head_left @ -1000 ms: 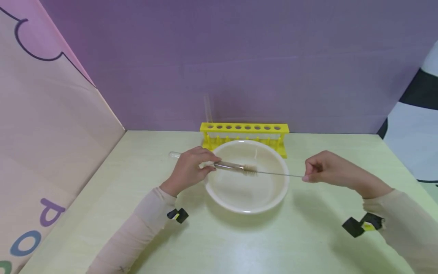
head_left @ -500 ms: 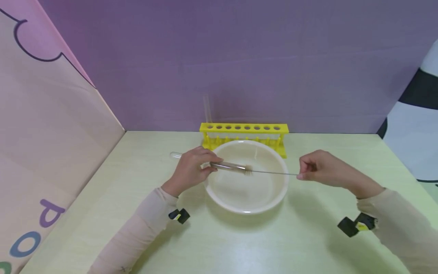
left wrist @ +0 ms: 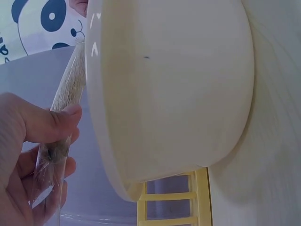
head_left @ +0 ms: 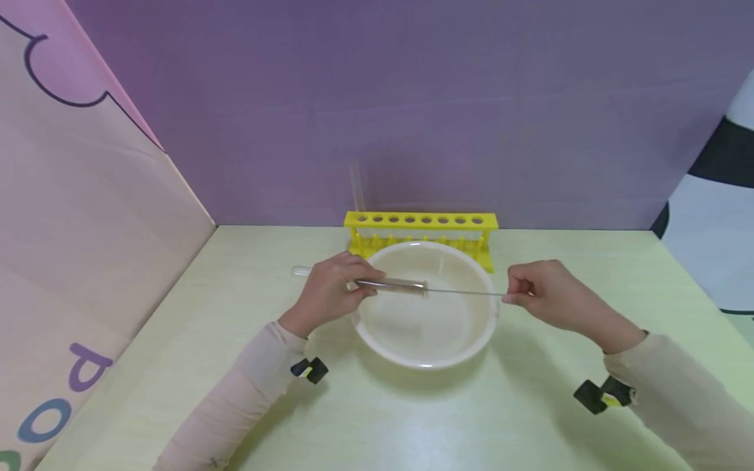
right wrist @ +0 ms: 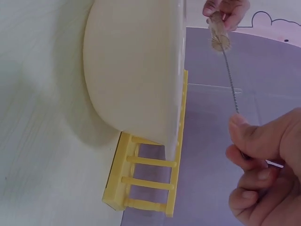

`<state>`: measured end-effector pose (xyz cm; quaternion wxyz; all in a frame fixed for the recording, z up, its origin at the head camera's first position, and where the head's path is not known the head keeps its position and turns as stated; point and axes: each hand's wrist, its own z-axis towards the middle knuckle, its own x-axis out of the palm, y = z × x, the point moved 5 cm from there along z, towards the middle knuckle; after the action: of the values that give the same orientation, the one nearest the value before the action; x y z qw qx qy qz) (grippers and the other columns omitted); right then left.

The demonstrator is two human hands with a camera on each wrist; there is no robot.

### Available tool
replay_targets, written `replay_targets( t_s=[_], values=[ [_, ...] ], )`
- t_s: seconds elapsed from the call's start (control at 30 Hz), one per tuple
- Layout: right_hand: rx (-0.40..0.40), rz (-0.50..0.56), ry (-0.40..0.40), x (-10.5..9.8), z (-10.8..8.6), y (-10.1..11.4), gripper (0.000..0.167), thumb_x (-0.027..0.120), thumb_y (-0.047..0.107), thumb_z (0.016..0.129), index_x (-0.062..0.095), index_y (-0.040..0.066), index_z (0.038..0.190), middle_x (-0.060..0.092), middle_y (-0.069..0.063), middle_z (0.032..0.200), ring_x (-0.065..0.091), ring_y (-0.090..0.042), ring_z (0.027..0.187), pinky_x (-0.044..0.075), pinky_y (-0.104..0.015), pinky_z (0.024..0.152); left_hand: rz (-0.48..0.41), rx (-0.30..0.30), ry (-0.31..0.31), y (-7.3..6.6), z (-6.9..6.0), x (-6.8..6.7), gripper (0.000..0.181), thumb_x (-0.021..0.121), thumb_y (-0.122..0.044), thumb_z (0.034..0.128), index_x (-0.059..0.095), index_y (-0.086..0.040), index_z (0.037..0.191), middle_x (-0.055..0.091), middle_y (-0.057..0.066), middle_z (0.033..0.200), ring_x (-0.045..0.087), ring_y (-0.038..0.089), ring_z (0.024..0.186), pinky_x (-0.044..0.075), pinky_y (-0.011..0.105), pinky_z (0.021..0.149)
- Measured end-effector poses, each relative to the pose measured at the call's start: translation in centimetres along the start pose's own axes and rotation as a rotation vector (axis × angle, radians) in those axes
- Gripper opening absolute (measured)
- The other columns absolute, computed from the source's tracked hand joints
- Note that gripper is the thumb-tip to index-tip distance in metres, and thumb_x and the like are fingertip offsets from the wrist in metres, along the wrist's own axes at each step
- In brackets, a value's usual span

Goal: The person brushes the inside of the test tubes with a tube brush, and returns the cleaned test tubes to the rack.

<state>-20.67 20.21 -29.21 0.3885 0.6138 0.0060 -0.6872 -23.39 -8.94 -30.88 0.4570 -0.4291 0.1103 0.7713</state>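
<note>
My left hand [head_left: 332, 288] grips a clear glass test tube [left wrist: 70, 89] held nearly level above a white basin [head_left: 424, 340]. Its rounded end sticks out to the left of the hand, and its mouth faces right. Inside the tube sit the pale bristles of a test tube brush [right wrist: 220, 42], with a few bristles showing at the mouth. The brush's thin twisted wire runs right to my right hand [head_left: 548, 291], whose thumb and fingers pinch it just past the basin's right rim. The wire's far end is hidden in the right hand.
Behind the basin stands a yellow test tube rack [head_left: 421, 220] with a row of holes. Another clear test tube [head_left: 357, 188] stands upright in its left end. A purple wall [head_left: 412, 111] rises at the table's back edge.
My right hand has moved left toward the left hand, and the bristles have slid deeper into the test tube. The left hand has barely moved.
</note>
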Motion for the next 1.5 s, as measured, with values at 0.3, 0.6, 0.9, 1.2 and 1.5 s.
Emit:
replay_targets(
  t_s=[0.3,0.6,0.9,1.2,1.5],
  values=[
    [-0.075,-0.15,-0.145,0.4,0.2,1.1,0.032,0.075,-0.005,0.073,0.055,0.018,0.063,0.057,0.009,0.064,0.044,-0.006,0.057,0.041,-0.025,0.053,-0.009,-0.065,0.04,0.2,0.2,0.0,0.028,0.081,-0.011,0.0711,0.076,-0.015,0.098,0.071,-0.004,0.087,0.06,0.011,0.075,0.046,0.024,0.06],
    [-0.152,-0.205,-0.259,0.8,-0.1,1.7,0.04,0.077,-0.008,0.069,0.046,0.016,0.06,0.044,0.009,0.061,0.036,-0.006,0.056,0.035,-0.023,0.051,-0.056,-0.099,0.123,0.2,0.5,0.3,0.027,0.078,-0.011,0.0752,0.075,-0.013,0.102,0.071,-0.001,0.09,0.063,0.015,0.075,0.047,0.024,0.063],
    [-0.291,-0.263,-0.355,1.4,-0.2,2.1,0.038,0.075,-0.015,0.064,0.049,0.012,0.063,0.04,0.008,0.061,0.034,-0.005,0.056,0.038,-0.022,0.048,-0.053,-0.111,0.189,0.1,0.7,0.6,0.025,0.074,-0.013,0.0804,0.074,-0.012,0.105,0.072,-0.001,0.093,0.063,0.012,0.076,0.047,0.027,0.066],
    [-0.372,-0.308,-0.425,2.0,-0.3,2.5,0.036,0.077,-0.012,0.062,0.048,0.009,0.064,0.041,0.003,0.061,0.037,-0.009,0.056,0.041,-0.025,0.047,-0.061,-0.093,0.265,-0.2,1.0,0.8,0.022,0.068,-0.014,0.086,0.072,-0.005,0.105,0.072,0.003,0.094,0.063,0.013,0.075,0.049,0.028,0.069],
    [-0.534,-0.391,-0.545,2.5,-0.6,3.3,0.044,0.034,0.026,0.103,0.049,0.004,0.068,0.038,-0.003,0.063,0.034,-0.017,0.056,0.037,-0.029,0.047,-0.117,-0.111,0.344,0.0,1.3,1.4,0.018,0.065,-0.013,0.0889,0.072,-0.005,0.104,0.071,0.0,0.086,0.054,0.007,0.065,0.045,0.024,0.066]
  ],
)
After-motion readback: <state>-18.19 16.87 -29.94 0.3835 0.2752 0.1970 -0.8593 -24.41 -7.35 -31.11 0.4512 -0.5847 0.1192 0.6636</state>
